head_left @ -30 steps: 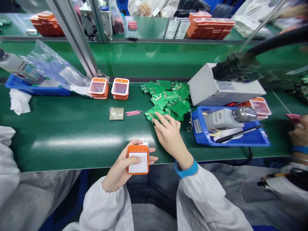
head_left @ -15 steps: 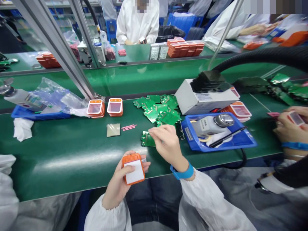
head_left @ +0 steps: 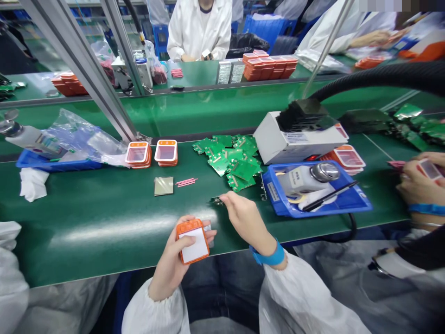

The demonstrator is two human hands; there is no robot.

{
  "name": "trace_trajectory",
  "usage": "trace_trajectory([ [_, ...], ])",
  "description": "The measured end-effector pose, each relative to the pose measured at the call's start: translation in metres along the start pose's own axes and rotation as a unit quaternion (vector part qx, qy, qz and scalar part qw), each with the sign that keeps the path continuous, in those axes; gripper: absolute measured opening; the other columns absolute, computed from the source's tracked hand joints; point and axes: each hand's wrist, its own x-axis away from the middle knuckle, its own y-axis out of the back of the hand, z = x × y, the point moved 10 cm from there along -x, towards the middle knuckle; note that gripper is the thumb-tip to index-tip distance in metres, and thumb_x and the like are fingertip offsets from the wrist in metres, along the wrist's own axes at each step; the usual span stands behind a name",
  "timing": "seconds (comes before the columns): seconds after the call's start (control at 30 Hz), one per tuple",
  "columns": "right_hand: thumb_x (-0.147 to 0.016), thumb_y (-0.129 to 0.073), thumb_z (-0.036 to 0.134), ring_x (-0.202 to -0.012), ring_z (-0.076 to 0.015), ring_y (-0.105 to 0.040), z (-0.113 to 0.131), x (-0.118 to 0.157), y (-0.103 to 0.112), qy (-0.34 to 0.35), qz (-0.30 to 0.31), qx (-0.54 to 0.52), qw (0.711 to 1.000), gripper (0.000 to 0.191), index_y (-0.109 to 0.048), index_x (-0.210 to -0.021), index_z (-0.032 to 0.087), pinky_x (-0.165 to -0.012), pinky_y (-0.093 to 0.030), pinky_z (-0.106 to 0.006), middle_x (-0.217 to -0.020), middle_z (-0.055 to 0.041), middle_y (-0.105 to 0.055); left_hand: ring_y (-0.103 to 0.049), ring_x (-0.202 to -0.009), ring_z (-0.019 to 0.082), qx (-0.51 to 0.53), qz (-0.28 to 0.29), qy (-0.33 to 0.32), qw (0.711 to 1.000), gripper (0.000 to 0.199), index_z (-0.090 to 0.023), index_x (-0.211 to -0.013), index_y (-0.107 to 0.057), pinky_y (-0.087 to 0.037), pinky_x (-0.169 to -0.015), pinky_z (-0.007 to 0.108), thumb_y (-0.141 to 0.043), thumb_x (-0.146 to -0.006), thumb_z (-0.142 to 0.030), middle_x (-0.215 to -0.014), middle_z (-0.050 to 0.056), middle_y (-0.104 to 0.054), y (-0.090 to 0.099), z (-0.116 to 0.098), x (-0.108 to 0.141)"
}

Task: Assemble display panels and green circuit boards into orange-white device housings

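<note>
In the head view my left hand [head_left: 174, 255] is closed around an orange plastic case [head_left: 193, 226] with a white panel [head_left: 196, 250] in it, the thumb lying on the panel. A bit of clear film shows behind its fingers. My right hand [head_left: 243, 218], a blue band at the wrist, pinches a green circuit board [head_left: 217, 200] at the fingertips. That board is seen almost edge-on, and the fingers cover part of it. Just beyond lies a loose pile of green circuit boards [head_left: 229, 160]. Left of it are thin pink strips [head_left: 187, 182] and a stack of square screen-like panels [head_left: 163, 185].
Two stacks of orange-and-white frames [head_left: 166, 153] stand at the back. On the right, a blue tray [head_left: 323, 211] holds a dispenser bottle and a pen, near a white box [head_left: 295, 141]. A co-worker's hands [head_left: 422, 185] work at far right. A metal post [head_left: 83, 69] rises at left.
My right hand has drawn slightly toward me and lifted the circuit board, which lay flat before and now tilts edge-on. My left hand keeps the orange case in nearly the same place.
</note>
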Motion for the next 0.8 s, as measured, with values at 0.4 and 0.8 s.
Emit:
trace_trajectory([
  [0.4,-0.08,-0.063,0.059,-0.08,-0.0201,-0.066,-0.021,0.068,-0.055,-0.373,0.013,-0.492,0.787,0.043,-0.068,-0.091,0.017,-0.068,-0.054,-0.031,-0.09,-0.007,-0.072,-0.063,-0.076,0.017,-0.004,0.023,0.006,1.0,0.047,-0.022,-0.105,-0.056,-0.053,-0.066,0.027,-0.071,-0.062,-0.018,-0.093,0.002,-0.065,-0.004,0.002,0.008],
  [0.8,-0.079,-0.073,0.027,-0.132,-0.0259,-0.047,0.053,0.075,0.001,0.133,0.197,-0.081,0.968,0.058,-0.051,-0.132,0.022,-0.105,-0.046,-0.043,-0.143,-0.0154,-0.047,-0.06,-0.075,0.014,0.02,0.063,0.056,0.996,0.036,-0.02,-0.103,-0.059,-0.049,-0.069,0.024,-0.067,-0.068,-0.017,-0.091,0.003,-0.064,-0.01,0.013,0.011],
])
